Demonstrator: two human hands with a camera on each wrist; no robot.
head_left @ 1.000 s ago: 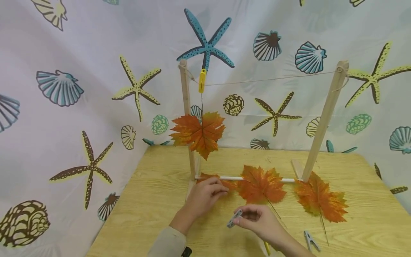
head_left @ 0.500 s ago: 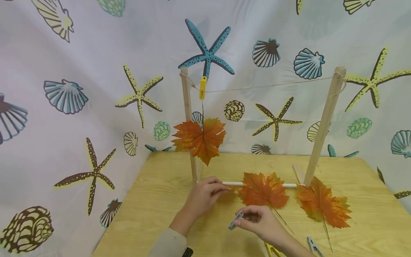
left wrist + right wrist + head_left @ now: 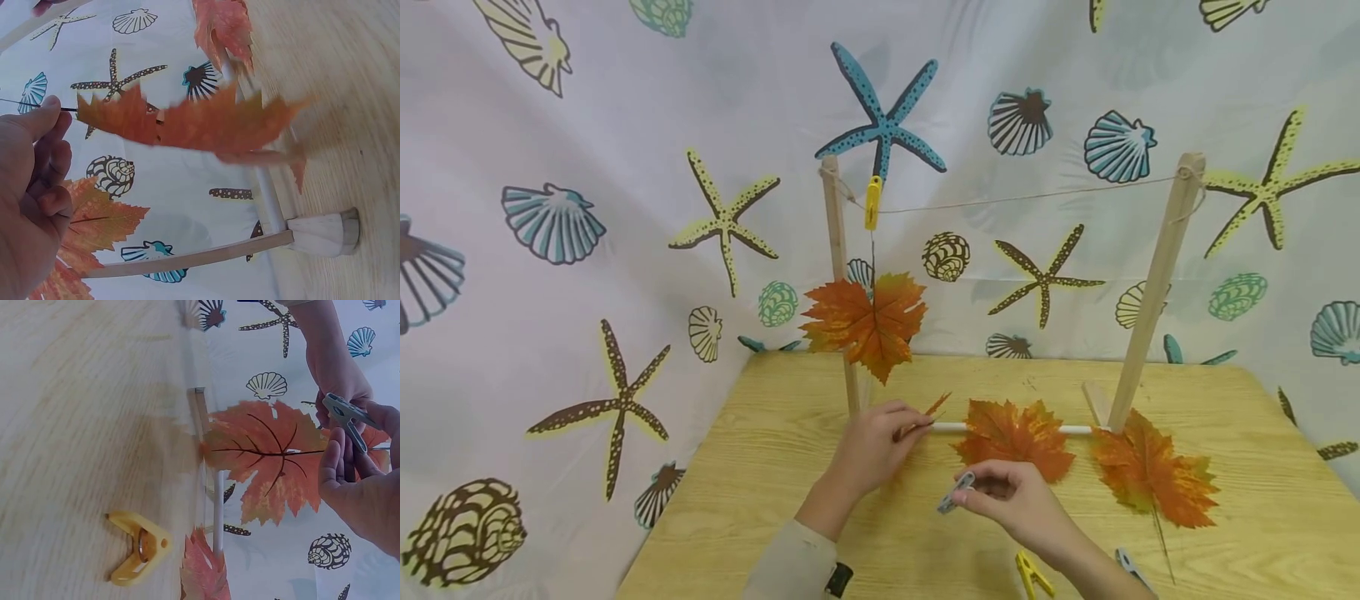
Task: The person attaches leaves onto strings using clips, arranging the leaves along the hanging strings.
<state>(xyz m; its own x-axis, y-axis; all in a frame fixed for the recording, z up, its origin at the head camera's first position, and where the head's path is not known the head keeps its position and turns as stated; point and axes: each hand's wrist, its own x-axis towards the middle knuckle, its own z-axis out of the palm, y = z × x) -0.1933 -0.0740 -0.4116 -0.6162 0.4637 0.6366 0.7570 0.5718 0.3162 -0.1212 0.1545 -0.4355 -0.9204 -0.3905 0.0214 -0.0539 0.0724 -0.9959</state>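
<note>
My left hand (image 3: 876, 450) pinches the thin dark stem (image 3: 67, 110) of an orange artificial maple leaf (image 3: 206, 125); the leaf is lifted off the table, and the head view shows it nearly edge-on. Close by on the right, my right hand (image 3: 1018, 504) holds a grey clothespin (image 3: 956, 492) between thumb and fingers; its jaws grip nothing. Another maple leaf (image 3: 868, 325) hangs by its stem from a yellow clothespin (image 3: 872, 204) on the left end of a string (image 3: 1015, 198).
The string runs between two wooden posts (image 3: 1156, 292), joined low down by a white rod (image 3: 951, 427). Two more leaves, a middle leaf (image 3: 1015, 437) and a right leaf (image 3: 1153, 471), lie on the table (image 3: 737, 500). Nearer are a yellow clothespin (image 3: 1032, 575) and a grey clothespin (image 3: 1129, 567).
My left hand has picked the leaf up from the table by its stem and turned it. My right hand, still holding the grey clothespin, has risen slightly.
</note>
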